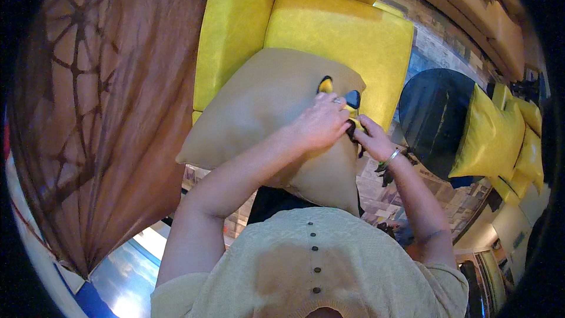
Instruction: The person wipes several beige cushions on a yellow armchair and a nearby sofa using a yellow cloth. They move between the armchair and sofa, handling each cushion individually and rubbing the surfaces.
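My left hand [324, 117], with a ring on it, is closed around a small yellow-and-black item [325, 85]. Two rounded ends, edged in black, stick out beyond its fingers. From the right, my right hand [375, 139] meets it, fingertips pinching a dark lower part of the same item. Fingers hide most of the item, so its exact kind is unclear. Beneath both hands lies a large beige cushion [260, 101], near its right edge. It rests partly on a yellow upholstered seat [335, 26] and reaches back to my body.
A brown drape [141, 97] with a dark web-like pattern hangs at left. To the right stand a round dark tabletop [428, 115] and yellow cushions [494, 137]. A tan sofa [476, 4] curves along the upper right. The floor [375, 194] has a patchwork pattern.
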A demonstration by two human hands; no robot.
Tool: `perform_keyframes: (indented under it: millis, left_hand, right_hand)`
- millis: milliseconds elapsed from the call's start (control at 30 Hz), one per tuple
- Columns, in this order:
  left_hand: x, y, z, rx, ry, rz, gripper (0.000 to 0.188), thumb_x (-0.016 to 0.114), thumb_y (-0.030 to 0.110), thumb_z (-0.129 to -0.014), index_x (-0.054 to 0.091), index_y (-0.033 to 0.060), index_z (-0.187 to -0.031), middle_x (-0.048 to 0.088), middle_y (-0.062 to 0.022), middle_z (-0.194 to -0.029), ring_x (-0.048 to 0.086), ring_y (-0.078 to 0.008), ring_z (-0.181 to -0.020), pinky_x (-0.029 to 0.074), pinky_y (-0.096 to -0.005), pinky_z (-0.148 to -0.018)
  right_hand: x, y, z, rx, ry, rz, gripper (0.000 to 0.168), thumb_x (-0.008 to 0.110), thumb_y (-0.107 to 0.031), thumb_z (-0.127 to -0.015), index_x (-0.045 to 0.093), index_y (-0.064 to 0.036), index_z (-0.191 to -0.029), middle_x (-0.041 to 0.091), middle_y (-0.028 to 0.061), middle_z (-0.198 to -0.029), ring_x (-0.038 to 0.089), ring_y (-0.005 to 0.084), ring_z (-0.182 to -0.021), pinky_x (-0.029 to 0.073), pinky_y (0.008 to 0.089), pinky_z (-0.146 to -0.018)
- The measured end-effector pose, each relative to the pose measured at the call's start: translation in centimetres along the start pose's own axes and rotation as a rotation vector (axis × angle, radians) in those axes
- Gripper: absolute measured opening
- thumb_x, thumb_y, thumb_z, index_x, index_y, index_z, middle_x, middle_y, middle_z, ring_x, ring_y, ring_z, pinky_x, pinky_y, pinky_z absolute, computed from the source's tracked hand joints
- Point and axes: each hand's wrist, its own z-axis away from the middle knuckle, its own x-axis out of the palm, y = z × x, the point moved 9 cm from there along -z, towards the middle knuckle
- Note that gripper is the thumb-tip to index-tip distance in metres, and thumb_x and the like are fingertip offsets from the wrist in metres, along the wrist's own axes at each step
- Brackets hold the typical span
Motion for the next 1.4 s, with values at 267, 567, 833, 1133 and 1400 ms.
perform_keyframes:
  millis: [267, 567, 833, 1133, 1400]
  left_hand:
    - [-7.3, -6.2, 7.9, -0.333, 0.035, -0.02, 0.023, 0.058, 0.021, -0.09, 0.06, 0.001, -0.101, 0.059, -0.0201, -0.1, 0.057, -0.0372, -0.096, 0.044, -0.0485, -0.08]
    - [-1.9, -4.3, 12.9, -0.306, 0.349, 0.047, 0.04, 0.064, 0.022, -0.083, 0.054, 0.0057, -0.117, 0.056, -0.0167, -0.102, 0.055, -0.0369, -0.092, 0.045, -0.046, -0.08]
    - [7.4, -0.4, 20.0, -0.194, 0.428, -0.105, 0.042, 0.067, 0.021, -0.072, 0.058, 0.0089, -0.112, 0.055, -0.01, -0.091, 0.054, -0.0291, -0.085, 0.047, -0.0422, -0.073]
    - [17.9, 6.4, 28.5, -0.081, 0.176, -0.126, 0.024, 0.065, 0.027, -0.073, 0.058, 0.0191, -0.095, 0.049, -0.0068, -0.086, 0.054, -0.0263, -0.082, 0.047, -0.0411, -0.072]
    - [6.4, 4.7, 24.9, -0.013, 0.421, -0.146, 0.05, 0.071, 0.029, -0.074, 0.057, 0.006, -0.116, 0.057, -0.0117, -0.103, 0.056, -0.0277, -0.101, 0.05, -0.0391, -0.076]
  right_hand:
    - [5.3, -13.9, -5.9, -0.384, 0.026, 0.364, 0.032, 0.061, -0.028, -0.084, 0.057, -0.002, -0.101, 0.059, 0.0209, -0.1, 0.058, 0.0399, -0.094, 0.047, 0.0452, -0.082]
    - [7.1, -13.4, -1.4, -0.43, 0.119, 0.506, 0.028, 0.061, -0.025, -0.077, 0.055, -0.006, -0.097, 0.055, 0.0171, -0.1, 0.052, 0.0354, -0.097, 0.041, 0.0435, -0.086]
    - [13.0, -7.6, 5.2, -0.618, 0.327, 0.525, 0.036, 0.061, -0.023, -0.069, 0.053, -0.006, -0.099, 0.052, 0.0159, -0.098, 0.05, 0.0359, -0.093, 0.039, 0.0479, -0.083]
    - [20.0, 2.9, 14.3, -0.785, 0.223, 0.661, 0.046, 0.074, -0.043, -0.064, 0.06, -0.013, -0.096, 0.051, 0.0106, -0.089, 0.05, 0.0311, -0.085, 0.04, 0.047, -0.076]
    - [17.1, -5.1, 11.4, -0.676, 0.46, 0.568, 0.034, 0.062, -0.023, -0.072, 0.054, -0.006, -0.1, 0.055, 0.0174, -0.099, 0.052, 0.0366, -0.093, 0.041, 0.0481, -0.084]
